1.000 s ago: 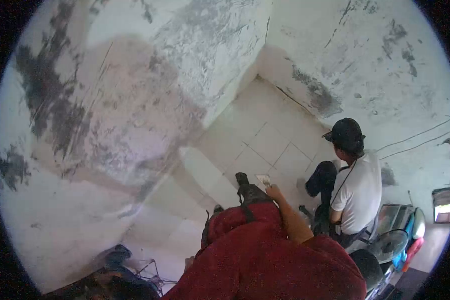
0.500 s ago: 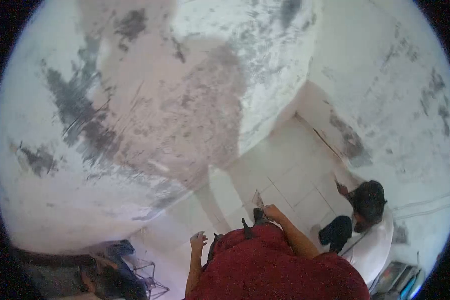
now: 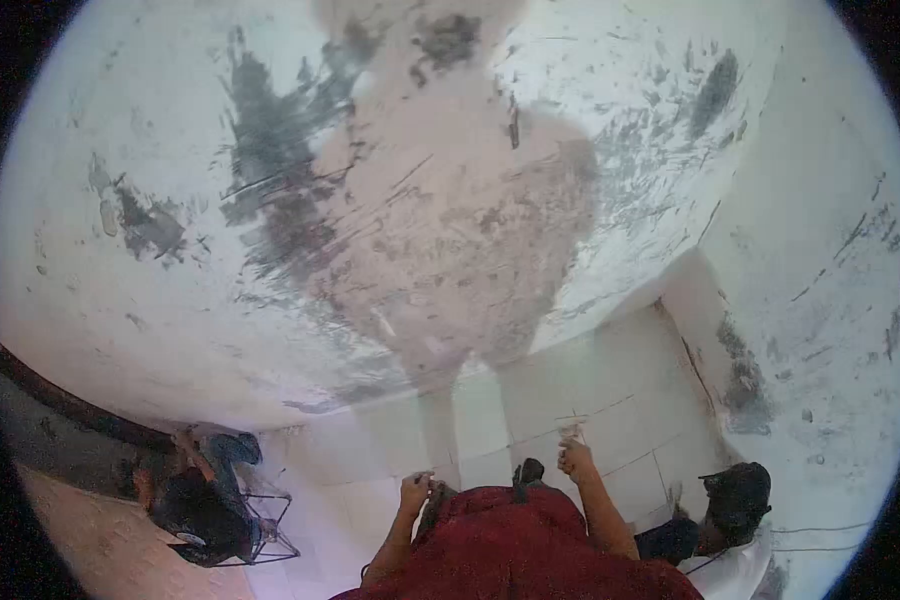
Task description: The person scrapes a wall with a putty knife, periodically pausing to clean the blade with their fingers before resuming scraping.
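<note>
My right hand (image 3: 575, 460) is closed around the handle of a scraper (image 3: 570, 430), whose pale flat blade points away from me over the floor tiles. The handle is hidden in my fingers. Beside my body on the other side, my left hand (image 3: 416, 494) is held low with its fingers curled; whatever may be in them is too small to make out. In front of me rises a white wall (image 3: 450, 220) with grey scraped patches and scratches, and my shadow falls across it.
A co-worker in a dark cap (image 3: 738, 498) is low down at my right, close to the side wall (image 3: 820, 330). At lower left another person (image 3: 200, 510) is beside a black wire-frame stand (image 3: 278, 530). Pale floor tiles (image 3: 540, 400) run along the wall's foot.
My view has swung, so the wall patches sit further right. My right hand with the scraper has moved outward from my body. The co-worker at right appears lower in view.
</note>
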Demonstrator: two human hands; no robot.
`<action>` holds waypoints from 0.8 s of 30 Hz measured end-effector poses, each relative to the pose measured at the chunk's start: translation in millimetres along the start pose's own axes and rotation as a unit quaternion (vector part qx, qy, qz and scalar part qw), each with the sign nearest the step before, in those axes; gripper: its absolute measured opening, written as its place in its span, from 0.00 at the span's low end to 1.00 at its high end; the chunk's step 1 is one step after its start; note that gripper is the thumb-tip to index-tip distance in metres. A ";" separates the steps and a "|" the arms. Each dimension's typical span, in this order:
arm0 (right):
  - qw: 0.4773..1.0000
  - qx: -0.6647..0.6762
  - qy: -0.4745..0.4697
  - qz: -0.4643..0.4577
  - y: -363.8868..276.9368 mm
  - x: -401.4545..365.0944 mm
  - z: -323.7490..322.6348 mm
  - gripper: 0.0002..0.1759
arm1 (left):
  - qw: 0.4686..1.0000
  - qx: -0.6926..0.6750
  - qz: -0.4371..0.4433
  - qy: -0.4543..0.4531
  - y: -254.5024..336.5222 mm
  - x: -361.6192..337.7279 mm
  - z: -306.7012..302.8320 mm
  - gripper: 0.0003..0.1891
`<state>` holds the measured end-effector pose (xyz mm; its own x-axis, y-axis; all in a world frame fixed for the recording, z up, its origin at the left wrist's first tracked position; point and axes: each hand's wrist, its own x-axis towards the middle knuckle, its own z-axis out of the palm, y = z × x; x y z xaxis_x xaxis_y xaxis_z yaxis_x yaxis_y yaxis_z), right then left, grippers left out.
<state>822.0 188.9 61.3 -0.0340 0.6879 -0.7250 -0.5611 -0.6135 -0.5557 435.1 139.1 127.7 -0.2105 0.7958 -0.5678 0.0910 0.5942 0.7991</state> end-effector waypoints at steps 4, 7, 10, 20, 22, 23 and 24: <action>0.976 0.189 0.113 -0.001 -1.9 -18.2 17.5 0.10 | 0.999 0.001 0.022 0.035 2.0 -8.1 -20.7 0.11; 0.978 0.180 0.100 -0.008 17.5 -27.0 32.2 0.11 | 0.998 0.011 -0.008 0.063 -16.1 -8.7 -53.9 0.11; 0.984 0.121 0.125 0.025 40.2 -36.9 65.6 0.12 | 0.988 -0.086 -0.048 0.117 -32.2 -16.0 -90.0 0.09; 0.982 -0.147 0.119 0.018 129.9 -77.1 164.8 0.13 | 0.971 -0.168 -0.098 0.135 -117.3 -13.7 -224.0 0.14; 0.983 -0.142 0.103 -0.044 129.8 -93.6 174.7 0.13 | 0.977 -0.123 -0.105 0.137 -113.2 -5.0 -230.5 0.17; 0.983 -0.137 0.110 -0.048 133.0 -94.2 168.8 0.13 | 0.979 -0.119 -0.103 0.129 -107.9 2.4 -231.7 0.17; 0.949 -0.284 0.115 -0.075 136.2 -99.0 159.3 0.13 | 0.985 -0.099 -0.094 0.109 -102.0 9.3 -234.1 0.18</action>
<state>617.2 99.1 122.1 0.2284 0.7209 -0.6543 -0.0068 -0.6709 -0.7415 195.9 58.6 87.1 -0.4114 0.6170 -0.6709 -0.1574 0.6769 0.7190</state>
